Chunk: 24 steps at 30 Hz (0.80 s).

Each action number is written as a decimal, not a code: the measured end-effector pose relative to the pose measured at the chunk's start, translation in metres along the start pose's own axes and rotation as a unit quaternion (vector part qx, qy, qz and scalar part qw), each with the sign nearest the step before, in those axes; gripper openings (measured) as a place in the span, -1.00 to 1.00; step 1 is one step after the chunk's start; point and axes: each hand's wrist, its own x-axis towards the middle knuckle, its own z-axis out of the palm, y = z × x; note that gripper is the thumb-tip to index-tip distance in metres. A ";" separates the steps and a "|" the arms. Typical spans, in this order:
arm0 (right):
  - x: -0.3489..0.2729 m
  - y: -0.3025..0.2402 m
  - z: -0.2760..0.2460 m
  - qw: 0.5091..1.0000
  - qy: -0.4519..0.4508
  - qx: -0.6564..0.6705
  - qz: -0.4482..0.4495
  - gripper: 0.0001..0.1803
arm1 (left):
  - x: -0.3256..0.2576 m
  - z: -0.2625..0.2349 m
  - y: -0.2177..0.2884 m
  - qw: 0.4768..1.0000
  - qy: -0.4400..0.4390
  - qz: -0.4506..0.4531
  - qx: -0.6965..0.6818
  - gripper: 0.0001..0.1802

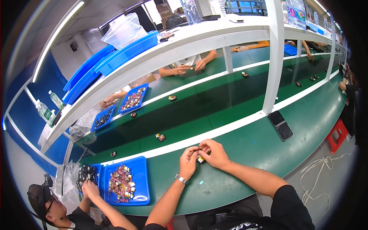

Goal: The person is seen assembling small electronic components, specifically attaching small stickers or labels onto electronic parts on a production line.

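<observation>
Over the green worktop at the near side, my left hand and my right hand meet with fingertips pinched together. Between them is a small dark electronic part with a yellow-and-white block; the fingers cover most of it. A watch is on my left wrist. To the left, a blue tray holds a heap of similar small parts with reddish wires and yellow-and-white blocks. A folding phone-like black device lies to the right of my hands.
A co-worker's hands are at black parts at the left. Beyond a white rail, scattered parts lie on the green belt. A white post supports the shelf above. Other people's hands work across the belt.
</observation>
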 end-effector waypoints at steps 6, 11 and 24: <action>0.000 0.001 -0.001 0.999 -0.004 -0.033 -0.042 -0.82 | -0.001 -0.002 0.003 0.999 -0.031 0.015 -0.023 -0.69; -0.001 -0.002 -0.003 0.999 -0.009 -0.031 -0.028 -0.83 | -0.001 -0.002 0.004 0.998 -0.045 0.020 -0.028 -0.69; 0.003 0.004 -0.008 0.998 -0.054 -0.018 -0.032 -0.79 | -0.001 0.000 0.007 0.997 -0.048 0.020 -0.050 -0.66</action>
